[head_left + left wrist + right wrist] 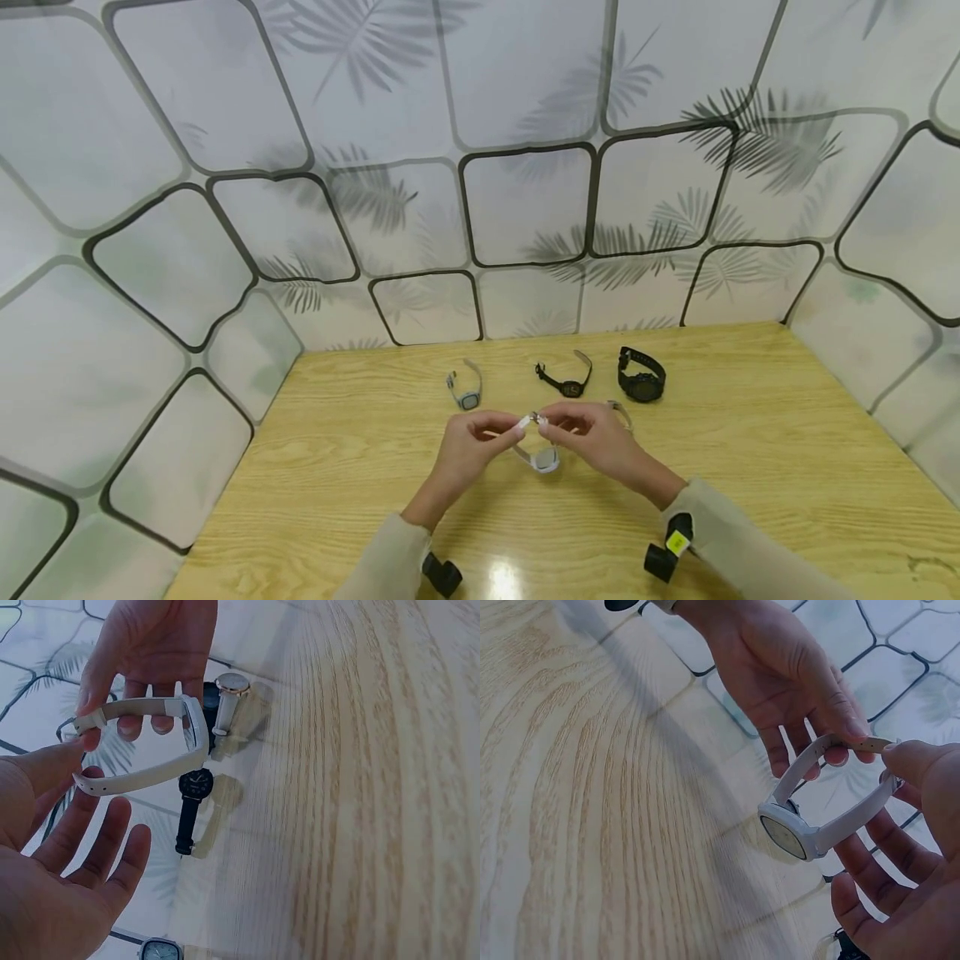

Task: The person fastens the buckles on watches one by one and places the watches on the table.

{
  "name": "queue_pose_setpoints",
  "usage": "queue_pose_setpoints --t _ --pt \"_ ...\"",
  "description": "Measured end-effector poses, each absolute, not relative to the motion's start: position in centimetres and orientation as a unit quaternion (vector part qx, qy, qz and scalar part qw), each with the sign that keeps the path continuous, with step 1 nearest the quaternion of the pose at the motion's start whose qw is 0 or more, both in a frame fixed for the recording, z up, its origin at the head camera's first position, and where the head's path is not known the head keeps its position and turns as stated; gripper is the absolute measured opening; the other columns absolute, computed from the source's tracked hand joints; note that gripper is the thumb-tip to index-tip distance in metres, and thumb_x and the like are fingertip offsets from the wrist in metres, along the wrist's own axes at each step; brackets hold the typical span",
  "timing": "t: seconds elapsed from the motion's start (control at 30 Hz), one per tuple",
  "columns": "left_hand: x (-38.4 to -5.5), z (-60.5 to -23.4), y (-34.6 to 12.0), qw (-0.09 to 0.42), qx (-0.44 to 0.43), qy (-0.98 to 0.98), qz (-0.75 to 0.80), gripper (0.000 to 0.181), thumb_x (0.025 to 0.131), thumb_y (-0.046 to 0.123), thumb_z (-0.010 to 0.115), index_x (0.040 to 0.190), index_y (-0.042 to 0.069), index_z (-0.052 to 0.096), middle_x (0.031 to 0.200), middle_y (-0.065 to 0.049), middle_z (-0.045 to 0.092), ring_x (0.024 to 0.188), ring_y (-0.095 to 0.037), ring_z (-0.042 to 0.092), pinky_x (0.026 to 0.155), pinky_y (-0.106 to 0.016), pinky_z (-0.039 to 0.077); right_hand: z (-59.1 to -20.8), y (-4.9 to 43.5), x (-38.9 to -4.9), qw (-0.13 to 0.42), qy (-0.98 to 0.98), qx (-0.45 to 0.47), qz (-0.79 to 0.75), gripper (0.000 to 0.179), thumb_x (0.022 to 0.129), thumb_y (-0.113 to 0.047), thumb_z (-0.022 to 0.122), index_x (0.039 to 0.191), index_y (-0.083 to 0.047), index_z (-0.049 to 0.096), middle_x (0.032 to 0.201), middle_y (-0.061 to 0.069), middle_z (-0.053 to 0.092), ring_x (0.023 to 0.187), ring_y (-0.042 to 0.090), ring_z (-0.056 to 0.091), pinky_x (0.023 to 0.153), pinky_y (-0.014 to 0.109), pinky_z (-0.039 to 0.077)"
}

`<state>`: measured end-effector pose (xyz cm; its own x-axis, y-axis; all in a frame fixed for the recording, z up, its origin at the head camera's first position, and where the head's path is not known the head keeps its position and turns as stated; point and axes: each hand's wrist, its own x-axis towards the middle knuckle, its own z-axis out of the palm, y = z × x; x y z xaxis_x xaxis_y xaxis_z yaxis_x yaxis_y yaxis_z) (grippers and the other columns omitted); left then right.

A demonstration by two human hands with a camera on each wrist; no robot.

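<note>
A white wristwatch [546, 460] hangs above the wooden table, its face low and its strap looped upward between both hands. My left hand [467, 454] pinches the holed strap end [91, 784] between thumb and fingers. With thumb and index finger, my right hand [597, 440] pinches the buckle end [91, 721]. In the head view the two strap ends are close together, fingertips almost meeting. The right wrist view shows the watch face [784, 837] tilted downward, with the remaining fingers of both hands spread loosely behind the strap.
Behind the hands on the table [337, 483] lie a grey watch [468, 400], a small black watch [572, 388] and a larger black watch [642, 386]. A pale-strapped watch [622, 414] is partly hidden by the right hand. A patterned wall covering [525, 208] borders the table's back.
</note>
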<state>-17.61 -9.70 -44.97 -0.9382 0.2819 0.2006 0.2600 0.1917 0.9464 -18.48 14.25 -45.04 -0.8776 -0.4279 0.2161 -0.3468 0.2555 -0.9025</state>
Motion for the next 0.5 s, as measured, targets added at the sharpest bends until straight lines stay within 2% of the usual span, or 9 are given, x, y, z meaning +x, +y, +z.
queue_pose_setpoints --t 0.2,0.5 --pt "-17.48 -44.53 -9.67 0.001 0.193 0.788 0.584 0.014 0.094 0.023 0.078 0.106 0.015 0.082 0.100 0.000 0.078 0.093 -0.017 0.071 0.079 -0.029 0.059 -45.13 14.02 -18.53 0.046 0.805 -0.247 -0.537 0.025 0.100 -0.034 0.070 0.120 -0.020 0.076 0.107 0.003 0.074 0.091 0.017 0.068 0.076 0.033 0.058" --pt "-17.50 -44.67 -9.29 -0.013 0.184 0.792 0.582 0.018 0.093 0.019 0.079 0.108 0.010 0.081 0.099 -0.005 0.078 0.093 -0.023 0.071 0.076 -0.025 0.058 -45.53 13.86 -18.56 0.047 0.820 -0.265 -0.506 0.024 0.101 -0.032 0.069 0.119 -0.018 0.076 0.100 -0.003 0.072 0.089 0.017 0.067 0.074 0.032 0.057"
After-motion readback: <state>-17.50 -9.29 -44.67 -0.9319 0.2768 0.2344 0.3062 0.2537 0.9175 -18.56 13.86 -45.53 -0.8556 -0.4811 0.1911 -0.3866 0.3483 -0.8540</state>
